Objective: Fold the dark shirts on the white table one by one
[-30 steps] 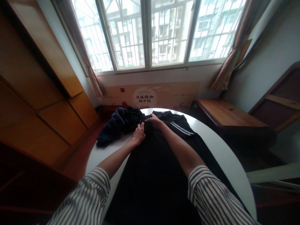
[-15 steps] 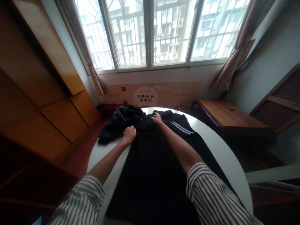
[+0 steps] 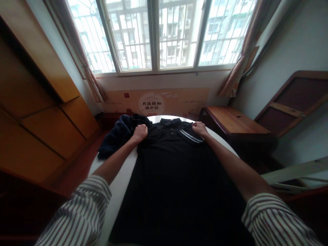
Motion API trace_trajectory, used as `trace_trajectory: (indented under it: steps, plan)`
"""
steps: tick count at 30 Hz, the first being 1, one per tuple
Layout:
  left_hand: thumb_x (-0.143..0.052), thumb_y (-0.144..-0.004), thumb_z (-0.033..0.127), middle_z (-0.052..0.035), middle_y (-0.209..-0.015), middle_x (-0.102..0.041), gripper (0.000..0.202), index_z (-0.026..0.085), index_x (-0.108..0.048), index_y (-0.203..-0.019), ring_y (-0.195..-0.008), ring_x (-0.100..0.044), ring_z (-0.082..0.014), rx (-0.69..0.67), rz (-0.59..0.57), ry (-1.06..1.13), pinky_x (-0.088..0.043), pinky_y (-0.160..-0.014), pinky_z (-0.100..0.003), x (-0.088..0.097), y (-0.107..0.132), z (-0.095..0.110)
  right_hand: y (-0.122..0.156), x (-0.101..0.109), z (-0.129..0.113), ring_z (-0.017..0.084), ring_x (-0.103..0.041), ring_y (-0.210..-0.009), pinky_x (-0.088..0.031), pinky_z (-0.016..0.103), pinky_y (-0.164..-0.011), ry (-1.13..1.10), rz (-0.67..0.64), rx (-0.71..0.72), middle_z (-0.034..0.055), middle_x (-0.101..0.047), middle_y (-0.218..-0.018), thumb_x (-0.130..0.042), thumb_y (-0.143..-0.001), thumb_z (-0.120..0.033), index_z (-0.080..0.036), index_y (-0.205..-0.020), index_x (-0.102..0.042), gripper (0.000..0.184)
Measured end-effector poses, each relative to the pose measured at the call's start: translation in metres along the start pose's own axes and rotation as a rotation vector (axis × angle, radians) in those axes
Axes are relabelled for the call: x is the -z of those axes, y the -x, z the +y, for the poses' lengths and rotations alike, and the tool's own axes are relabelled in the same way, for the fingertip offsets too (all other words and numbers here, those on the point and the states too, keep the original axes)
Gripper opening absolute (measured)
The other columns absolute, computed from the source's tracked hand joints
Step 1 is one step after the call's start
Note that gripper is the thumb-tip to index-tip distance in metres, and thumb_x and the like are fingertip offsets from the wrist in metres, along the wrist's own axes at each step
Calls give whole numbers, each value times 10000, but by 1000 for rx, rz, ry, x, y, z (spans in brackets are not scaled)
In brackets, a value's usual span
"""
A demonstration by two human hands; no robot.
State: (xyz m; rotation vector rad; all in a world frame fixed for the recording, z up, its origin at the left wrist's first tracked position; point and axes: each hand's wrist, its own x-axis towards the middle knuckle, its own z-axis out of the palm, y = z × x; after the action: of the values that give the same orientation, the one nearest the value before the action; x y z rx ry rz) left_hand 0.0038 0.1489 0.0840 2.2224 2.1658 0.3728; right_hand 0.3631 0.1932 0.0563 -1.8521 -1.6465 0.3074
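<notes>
A black polo shirt (image 3: pixel 176 177) lies spread over a round white table (image 3: pixel 120 184), collar at the far end and hem toward me. Two pale stripes edge its right sleeve, which is folded inward over the front. My left hand (image 3: pixel 140 133) is closed on the shirt's left shoulder or sleeve area. At the opposite shoulder, the fingers of my right hand (image 3: pixel 200 129) pinch the cloth just beside the striped sleeve. A crumpled dark navy garment (image 3: pixel 115 135) lies on the table to the left, close behind my left hand.
Beyond the table are a low wall banner (image 3: pixel 176 99) and a barred window (image 3: pixel 174 37). To the right stands a wooden bench-like table (image 3: pixel 238 119) with a brown framed panel (image 3: pixel 294 99) leaning behind it. Yellow-brown cabinets (image 3: pixel 51 130) line the left side.
My right hand has moved right, from near the collar to the right shoulder. The collar and placket now show flat between my hands. The view has shifted slightly to the right.
</notes>
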Motion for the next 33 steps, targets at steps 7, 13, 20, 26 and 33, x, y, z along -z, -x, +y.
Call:
trace_trajectory:
  steps: [7,13,20,26,33]
  plan:
    - [-656,-863,222,-191,-1255,-659,452,101,-593,-1293,-1170,-632,-277,113,-111,-16,-493,-964,-294,-30,-87,16,-45,-14,37,291,-670,-1005,-522,358,-897,28,47,-221,160,-726,-1000,-725,-697,-214,-104,-954,-717,280]
    - [-775,-753,224,-234,-1277,-624,602,112,-580,-1311,-1184,-615,-343,128,-111,-35,-509,-961,-364,-49,-95,14,-67,-34,45,257,-677,-934,-529,335,-874,-40,13,-223,80,-715,-863,-750,-655,-198,-159,-834,-716,186]
    - [-605,-861,124,-203,-1276,-620,408,125,-631,-1268,-1173,-619,-316,114,-61,-19,-502,-963,-349,-53,-105,15,-81,-32,59,219,-672,-920,-525,287,-841,-138,85,-201,90,-712,-975,-678,-709,-188,-135,-1029,-711,326]
    - [-608,-909,322,-283,-1321,-565,468,29,-619,-1274,-1240,-554,-387,150,-94,-15,-488,-998,-432,-63,-111,28,-79,-34,76,195,-670,-821,-540,289,-765,-204,116,-206,87,-717,-921,-655,-712,-165,-117,-1016,-695,310]
    - [-544,-919,139,-250,-1245,-623,323,33,-649,-1206,-1249,-546,-339,171,-51,-18,-476,-1004,-390,-65,-107,36,-73,-34,71,197,-681,-808,-542,280,-751,-240,120,-156,87,-729,-890,-638,-683,-120,-101,-994,-702,317]
